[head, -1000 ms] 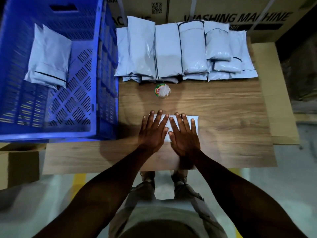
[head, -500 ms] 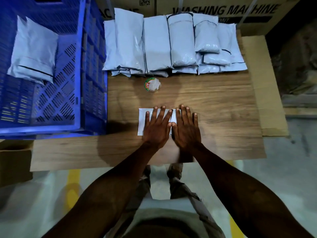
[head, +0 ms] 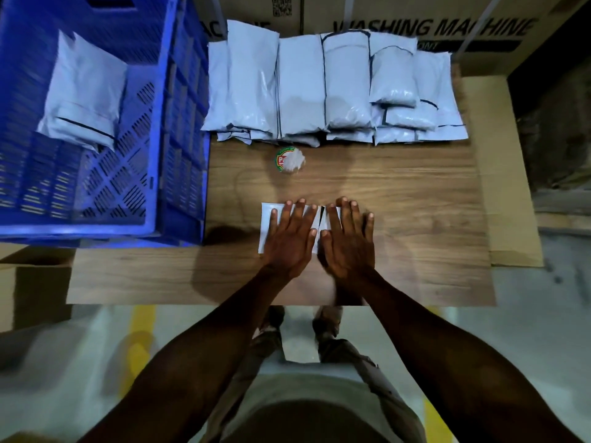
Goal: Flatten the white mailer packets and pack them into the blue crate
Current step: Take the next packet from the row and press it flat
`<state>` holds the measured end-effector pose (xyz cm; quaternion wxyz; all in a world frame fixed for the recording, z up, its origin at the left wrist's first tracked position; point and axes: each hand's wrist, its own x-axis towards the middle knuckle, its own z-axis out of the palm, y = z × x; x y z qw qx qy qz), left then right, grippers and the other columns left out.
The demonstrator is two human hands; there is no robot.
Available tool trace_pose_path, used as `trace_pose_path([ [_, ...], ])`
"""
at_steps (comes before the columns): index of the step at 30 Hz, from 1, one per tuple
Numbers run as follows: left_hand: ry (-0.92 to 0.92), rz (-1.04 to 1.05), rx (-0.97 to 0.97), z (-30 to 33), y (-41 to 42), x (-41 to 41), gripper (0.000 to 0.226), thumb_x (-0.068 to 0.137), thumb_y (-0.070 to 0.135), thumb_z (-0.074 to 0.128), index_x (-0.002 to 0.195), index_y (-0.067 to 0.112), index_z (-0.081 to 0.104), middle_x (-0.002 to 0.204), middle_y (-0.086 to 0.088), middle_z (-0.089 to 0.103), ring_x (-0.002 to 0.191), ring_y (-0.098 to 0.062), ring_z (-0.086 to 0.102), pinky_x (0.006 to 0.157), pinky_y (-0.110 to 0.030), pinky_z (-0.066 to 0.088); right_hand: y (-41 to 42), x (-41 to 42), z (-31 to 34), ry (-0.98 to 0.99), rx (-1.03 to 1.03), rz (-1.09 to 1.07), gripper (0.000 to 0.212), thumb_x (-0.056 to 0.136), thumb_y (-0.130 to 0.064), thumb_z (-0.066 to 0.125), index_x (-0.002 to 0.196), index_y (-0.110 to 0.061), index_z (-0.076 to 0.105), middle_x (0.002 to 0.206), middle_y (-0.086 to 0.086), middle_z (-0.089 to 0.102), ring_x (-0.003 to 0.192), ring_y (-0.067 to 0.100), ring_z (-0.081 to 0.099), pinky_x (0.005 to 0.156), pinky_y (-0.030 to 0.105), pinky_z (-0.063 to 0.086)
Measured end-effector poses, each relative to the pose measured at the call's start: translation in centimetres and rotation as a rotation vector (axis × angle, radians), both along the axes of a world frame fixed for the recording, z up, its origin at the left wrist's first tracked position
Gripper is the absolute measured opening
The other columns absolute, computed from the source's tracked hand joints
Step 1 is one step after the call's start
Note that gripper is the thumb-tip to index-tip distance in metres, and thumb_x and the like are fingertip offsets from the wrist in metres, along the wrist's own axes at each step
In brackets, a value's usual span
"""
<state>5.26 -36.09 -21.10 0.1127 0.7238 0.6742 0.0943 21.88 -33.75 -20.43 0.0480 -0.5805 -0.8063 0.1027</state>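
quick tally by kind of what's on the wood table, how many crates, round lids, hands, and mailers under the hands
blue crate: 1
round lid: 1
hands: 2, left hand, right hand
white mailer under the hands: 1
Total: 5

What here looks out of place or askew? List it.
One thing: a small round item with a red and green label lies on the wooden table between the row of white mailer packets and the hands; it is no mailer. The packets already in the blue crate lie tilted. Nothing looks spilled or damaged.
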Motion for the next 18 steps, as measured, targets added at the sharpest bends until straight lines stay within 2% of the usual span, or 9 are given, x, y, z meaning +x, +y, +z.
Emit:
trace_pose_path([
  [4, 0.023, 0.078, 0.023, 0.7, -0.8, -2.4, 0.055, 0.106, 0.039, 0.025, 0.157, 0.021, 0.032, 0.164, -0.007, 0.03, 0.153, -0.032, 0.022, 0.122, -0.057, 0.016, 0.1, -2.9, 1.2, 0.031, 0.031, 0.077, 0.061, 0.102, -0.037, 0.03, 0.157, -0.012, 0.035, 0.166, 0.016, 0.029, 0.155, 0.037, 0.021, 0.124, 0.063, 0.012],
  [8, 0.022, 0.101, -0.015, -1.0, -0.6, -4.4, 0.054, 0.105, 0.04, 0.027, 0.156, 0.022, 0.034, 0.164, -0.005, 0.03, 0.153, -0.031, 0.023, 0.12, -0.059, 0.02, -0.1, -5.3, -0.2, 0.026, 0.006, 0.094, 0.063, 0.101, -0.038, 0.031, 0.158, -0.012, 0.035, 0.167, 0.014, 0.026, 0.156, 0.033, 0.019, 0.125, 0.059, 0.011],
  [12, 0.03, 0.099, -0.023, -1.7, -0.8, -4.6, 0.055, 0.106, 0.04, 0.024, 0.159, 0.026, 0.026, 0.168, 0.0, 0.019, 0.156, -0.026, 0.012, 0.123, -0.055, 0.013, -0.4, -5.6, -1.2, -0.041, 0.012, 0.094, 0.063, 0.102, -0.038, 0.032, 0.161, -0.014, 0.029, 0.17, 0.013, 0.019, 0.157, 0.033, 0.015, 0.126, 0.057, 0.006],
  [18, 0.054, 0.097, -0.073, -1.9, -0.6, -4.6, 0.055, 0.107, 0.04, 0.023, 0.16, 0.026, 0.023, 0.169, 0.001, 0.013, 0.156, -0.025, 0.007, 0.124, -0.054, 0.01, -0.3, -5.7, -1.7, -0.05, 0.031, 0.074, 0.061, 0.105, -0.039, 0.033, 0.16, -0.015, 0.029, 0.169, 0.012, 0.02, 0.157, 0.032, 0.016, 0.126, 0.057, 0.009],
])
